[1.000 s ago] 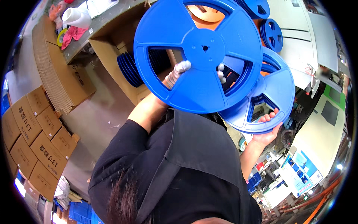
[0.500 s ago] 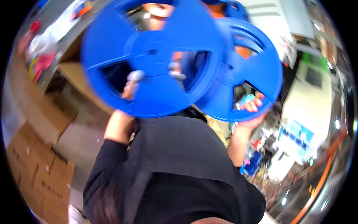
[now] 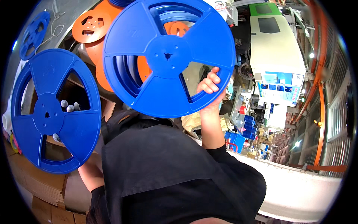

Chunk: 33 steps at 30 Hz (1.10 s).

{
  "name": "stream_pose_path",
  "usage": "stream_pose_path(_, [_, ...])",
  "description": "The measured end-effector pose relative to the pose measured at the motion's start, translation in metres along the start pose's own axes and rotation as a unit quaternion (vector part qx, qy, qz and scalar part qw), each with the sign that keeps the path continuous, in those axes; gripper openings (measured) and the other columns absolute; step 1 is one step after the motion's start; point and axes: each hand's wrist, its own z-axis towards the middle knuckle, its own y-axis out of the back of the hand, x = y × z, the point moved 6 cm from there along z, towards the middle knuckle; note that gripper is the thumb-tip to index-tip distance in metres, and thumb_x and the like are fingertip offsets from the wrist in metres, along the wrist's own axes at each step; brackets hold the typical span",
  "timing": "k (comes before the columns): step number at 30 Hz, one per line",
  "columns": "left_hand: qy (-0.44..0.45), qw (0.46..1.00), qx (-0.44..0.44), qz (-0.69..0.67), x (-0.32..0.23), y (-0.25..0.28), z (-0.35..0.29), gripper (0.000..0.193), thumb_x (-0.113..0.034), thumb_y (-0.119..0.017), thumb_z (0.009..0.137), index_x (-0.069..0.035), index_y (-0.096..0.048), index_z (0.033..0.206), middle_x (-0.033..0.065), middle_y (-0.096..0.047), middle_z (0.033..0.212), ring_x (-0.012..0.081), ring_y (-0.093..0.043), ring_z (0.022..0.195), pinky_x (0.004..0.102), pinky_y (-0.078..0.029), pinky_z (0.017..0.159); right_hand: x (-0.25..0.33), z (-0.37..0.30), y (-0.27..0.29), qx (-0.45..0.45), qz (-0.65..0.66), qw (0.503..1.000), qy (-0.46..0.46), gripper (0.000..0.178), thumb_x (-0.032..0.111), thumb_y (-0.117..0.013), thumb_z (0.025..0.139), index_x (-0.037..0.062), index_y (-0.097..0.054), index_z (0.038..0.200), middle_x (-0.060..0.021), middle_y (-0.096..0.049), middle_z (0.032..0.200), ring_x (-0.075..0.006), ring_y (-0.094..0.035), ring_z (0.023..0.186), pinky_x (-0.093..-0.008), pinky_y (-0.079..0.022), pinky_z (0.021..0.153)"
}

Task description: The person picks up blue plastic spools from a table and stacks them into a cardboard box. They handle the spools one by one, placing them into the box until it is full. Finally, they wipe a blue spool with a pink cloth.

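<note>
At the left, my left hand is closed on a blue reel from behind; its white-covered fingertips come through two openings near the hub. A second blue reel is up at the top middle, its flat side toward me. My right hand grips this one at the lower right rim, fingers hooked through a wedge-shaped opening. The two reels are apart. Most of my left palm is hidden behind its reel.
Orange reels are behind the right-hand reel. Another blue reel lies on the grey surface at upper left. Cardboard is stacked at lower left. A cream machine and blue bins stand on the right.
The left-hand reel has moved left and down, away from the other reel, which it overlapped before. The right-hand reel has shifted left in view. The background has swung round.
</note>
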Motion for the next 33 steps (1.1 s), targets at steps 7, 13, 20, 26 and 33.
stream_pose_path(7, [0.054, 0.953, -0.271, 0.121, 0.028, -0.001, -0.005, 0.070, -0.038, -0.061, 0.086, 0.003, -0.038, 0.137, 0.0166, -0.053, 0.130, 0.0284, -0.049, 0.122, 0.0419, -0.037, 0.107, -0.013, 0.013, -0.003, -0.056, 0.000, 0.998, -0.020, 0.052, 0.033, -0.060, 0.091, 0.0023, -0.048, 0.130, -0.0052, -0.062, 0.102, -0.0147, -0.060, 0.085, -0.0292, -0.049, 0.077])
stream_pose_path(13, [0.146, 0.945, -0.272, 0.106, 0.066, -0.004, 0.000, 0.065, -0.027, -0.069, 0.080, 0.003, -0.045, 0.132, 0.0167, -0.058, 0.122, 0.0286, -0.056, 0.113, 0.0406, -0.042, 0.102, -0.040, 0.014, -0.021, -0.111, -0.226, 0.968, -0.004, 0.068, 0.053, -0.050, 0.092, 0.0010, -0.040, 0.134, -0.0095, -0.062, 0.102, -0.0214, -0.061, 0.088, -0.0354, -0.052, 0.078])
stream_pose_path(20, [0.229, 0.937, -0.164, 0.205, 0.143, -0.027, 0.036, 0.071, -0.029, -0.072, 0.076, 0.001, -0.043, 0.133, 0.0181, -0.058, 0.121, 0.0297, -0.056, 0.114, 0.0429, -0.042, 0.102, -0.156, 0.003, -0.077, 0.073, -0.593, 0.793, -0.121, 0.078, 0.047, -0.060, 0.088, -0.0096, -0.034, 0.136, -0.0246, -0.053, 0.128, -0.0339, -0.057, 0.114, -0.0426, -0.048, 0.094])
stream_pose_path(26, [0.235, 0.954, -0.148, 0.117, 0.132, -0.036, 0.032, 0.076, -0.030, -0.075, 0.073, -0.001, -0.042, 0.135, 0.0193, -0.058, 0.121, 0.0307, -0.056, 0.114, 0.0448, -0.042, 0.103, -0.149, 0.006, -0.089, 0.056, -0.495, 0.861, -0.107, 0.067, 0.033, -0.065, 0.089, -0.0076, -0.037, 0.134, -0.0255, -0.052, 0.129, -0.0339, -0.055, 0.118, -0.0411, -0.046, 0.097])
stream_pose_path(33, [0.222, 0.964, -0.147, 0.015, 0.107, -0.039, 0.016, 0.082, -0.031, -0.078, 0.069, -0.003, -0.040, 0.136, 0.0206, -0.058, 0.120, 0.0318, -0.057, 0.114, 0.0470, -0.042, 0.103, -0.063, -0.010, -0.041, -0.162, -0.492, 0.854, -0.032, 0.069, 0.052, -0.050, 0.092, -0.0028, -0.040, 0.132, -0.0206, -0.060, 0.115, -0.0314, -0.066, 0.095, -0.0368, -0.056, 0.077])
